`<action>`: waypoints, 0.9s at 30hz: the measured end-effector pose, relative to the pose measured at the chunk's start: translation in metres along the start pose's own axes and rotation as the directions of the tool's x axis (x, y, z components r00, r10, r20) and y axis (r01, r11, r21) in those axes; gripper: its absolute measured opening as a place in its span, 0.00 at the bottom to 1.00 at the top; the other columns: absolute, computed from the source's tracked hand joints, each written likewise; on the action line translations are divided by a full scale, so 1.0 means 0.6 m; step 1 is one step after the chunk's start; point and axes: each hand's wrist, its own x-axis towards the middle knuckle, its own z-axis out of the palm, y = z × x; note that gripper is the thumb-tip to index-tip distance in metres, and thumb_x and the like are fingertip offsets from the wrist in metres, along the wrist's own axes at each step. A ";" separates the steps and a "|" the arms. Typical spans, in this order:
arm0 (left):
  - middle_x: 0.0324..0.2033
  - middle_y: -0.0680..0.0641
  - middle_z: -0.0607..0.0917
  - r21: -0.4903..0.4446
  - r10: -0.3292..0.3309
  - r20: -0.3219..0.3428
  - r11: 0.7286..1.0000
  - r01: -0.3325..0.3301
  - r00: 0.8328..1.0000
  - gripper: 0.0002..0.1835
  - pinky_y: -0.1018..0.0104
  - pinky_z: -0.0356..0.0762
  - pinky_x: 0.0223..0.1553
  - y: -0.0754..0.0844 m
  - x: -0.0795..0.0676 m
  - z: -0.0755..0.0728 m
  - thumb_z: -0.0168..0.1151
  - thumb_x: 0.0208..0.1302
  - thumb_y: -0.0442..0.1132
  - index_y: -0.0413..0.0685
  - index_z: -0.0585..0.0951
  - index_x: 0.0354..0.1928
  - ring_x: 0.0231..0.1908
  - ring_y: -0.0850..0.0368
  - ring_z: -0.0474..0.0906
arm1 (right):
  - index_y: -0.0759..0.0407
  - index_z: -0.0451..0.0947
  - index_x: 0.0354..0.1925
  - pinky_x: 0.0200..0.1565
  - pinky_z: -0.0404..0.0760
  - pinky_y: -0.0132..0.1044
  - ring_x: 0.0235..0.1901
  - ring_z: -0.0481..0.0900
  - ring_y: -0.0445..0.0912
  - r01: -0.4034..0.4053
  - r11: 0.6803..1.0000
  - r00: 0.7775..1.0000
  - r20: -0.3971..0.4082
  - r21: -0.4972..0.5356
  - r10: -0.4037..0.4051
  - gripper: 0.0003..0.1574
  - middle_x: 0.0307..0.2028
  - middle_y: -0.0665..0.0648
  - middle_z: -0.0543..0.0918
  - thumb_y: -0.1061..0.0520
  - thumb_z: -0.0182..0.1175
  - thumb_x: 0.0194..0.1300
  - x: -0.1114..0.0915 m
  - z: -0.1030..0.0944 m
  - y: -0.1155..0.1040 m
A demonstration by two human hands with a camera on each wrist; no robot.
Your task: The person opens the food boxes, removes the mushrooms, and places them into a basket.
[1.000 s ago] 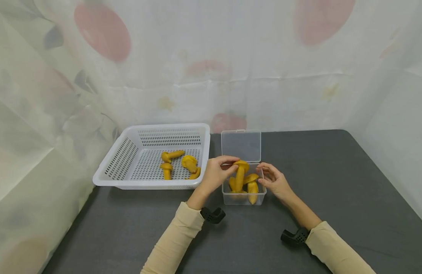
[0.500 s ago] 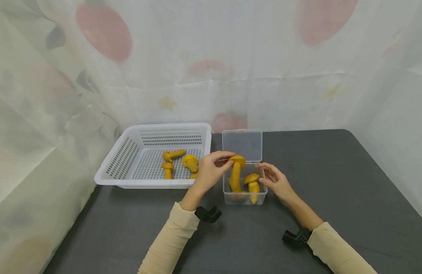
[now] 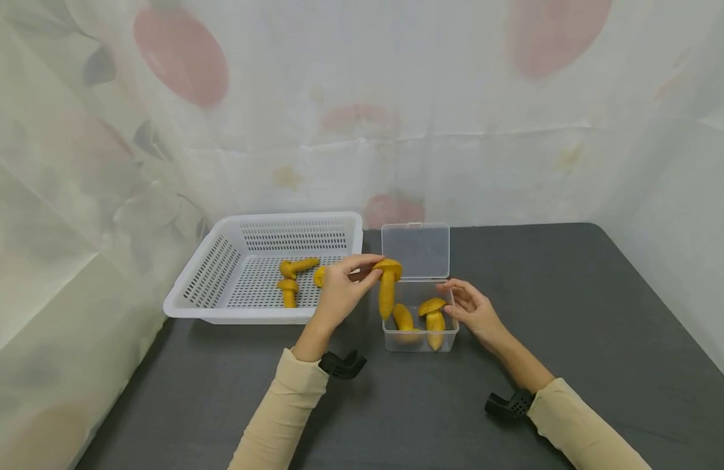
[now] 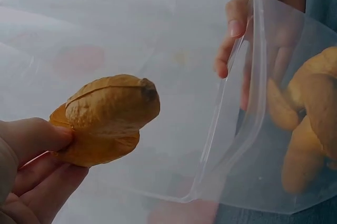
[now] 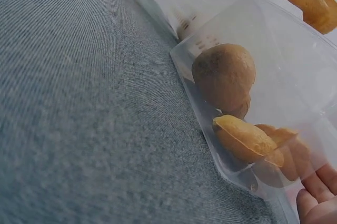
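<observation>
My left hand (image 3: 338, 290) pinches a yellow-brown mushroom (image 3: 387, 297) by its cap, stem hanging down, at the left side of a clear plastic box (image 3: 420, 343). The left wrist view shows thumb and fingertips on the cap of this mushroom (image 4: 108, 113), its stem end free. Inside the box lie more mushrooms, one (image 3: 435, 326) with its cap up and another (image 3: 403, 316) with its stem up. My right hand (image 3: 476, 316) holds the box's right wall, fingers at the rim. The right wrist view shows mushrooms (image 5: 245, 139) through the clear wall.
A white perforated basket (image 3: 238, 316) stands left of the box with several mushrooms, one (image 3: 303, 264) lying on its side; my left hand hides part of them. The box's lid (image 3: 416, 251) stands open behind it. Dark tabletop (image 3: 550, 287) extends right, with a patterned curtain (image 3: 485, 170) behind.
My left hand has lifted the mushroom and moved it left, from over the box to its left edge. The box's other mushrooms show more fully. My right hand stays at the box wall.
</observation>
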 end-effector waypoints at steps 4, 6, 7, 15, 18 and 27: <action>0.44 0.36 0.87 -0.001 0.012 -0.037 1.000 -0.012 0.999 0.13 0.65 0.86 0.46 -0.002 0.000 -0.010 0.65 0.60 0.30 0.36 0.84 0.47 0.47 0.44 0.85 | 0.74 0.62 0.60 0.55 0.78 0.20 0.59 0.76 0.31 0.003 1.000 1.000 -0.004 -0.007 -0.003 0.26 0.57 0.41 0.79 0.71 0.55 0.65 0.000 -0.001 -0.001; 0.44 0.35 0.87 -0.003 0.025 -0.053 1.000 -0.025 0.998 0.13 0.66 0.86 0.46 -0.003 0.001 -0.015 0.65 0.60 0.29 0.35 0.84 0.47 0.46 0.43 0.85 | 0.74 0.62 0.59 0.55 0.78 0.20 0.59 0.76 0.32 0.005 1.000 1.000 -0.006 -0.012 -0.005 0.26 0.57 0.42 0.79 0.71 0.55 0.65 0.000 -0.001 0.000; 0.44 0.35 0.87 -0.002 0.030 -0.059 1.000 -0.030 0.998 0.13 0.66 0.86 0.46 -0.003 0.001 -0.018 0.65 0.60 0.29 0.34 0.84 0.47 0.46 0.42 0.85 | 0.74 0.61 0.59 0.56 0.77 0.20 0.59 0.76 0.32 0.006 1.000 1.000 -0.007 -0.014 -0.006 0.26 0.57 0.43 0.79 0.71 0.55 0.65 0.000 -0.001 0.001; 0.45 0.34 0.87 -0.018 -0.018 -0.109 1.000 0.016 0.994 0.13 0.62 0.86 0.46 -0.008 0.000 -0.048 0.65 0.59 0.29 0.34 0.84 0.47 0.45 0.42 0.85 | 0.76 0.61 0.60 0.58 0.75 0.18 0.57 0.76 0.30 -0.006 0.998 0.999 -0.043 -0.063 0.003 0.28 0.54 0.38 0.79 0.72 0.56 0.64 -0.001 0.001 0.001; 0.45 0.34 0.87 -0.021 -0.028 -0.131 0.999 0.025 0.991 0.13 0.64 0.86 0.47 -0.014 -0.002 -0.061 0.65 0.59 0.29 0.34 0.84 0.47 0.45 0.42 0.85 | 0.74 0.64 0.60 0.58 0.74 0.17 0.57 0.76 0.28 -0.020 0.996 0.998 -0.064 -0.083 0.015 0.27 0.52 0.36 0.78 0.73 0.56 0.63 0.000 0.002 0.000; 0.45 0.33 0.87 -0.005 -0.046 -0.200 0.999 0.046 0.979 0.13 0.73 0.85 0.44 -0.027 -0.005 -0.090 0.66 0.58 0.28 0.32 0.84 0.46 0.46 0.40 0.85 | 0.73 0.65 0.59 0.59 0.76 0.19 0.58 0.76 0.31 0.065 0.998 0.997 -0.039 -0.001 -0.065 0.26 0.55 0.42 0.79 0.73 0.56 0.63 -0.001 0.000 0.003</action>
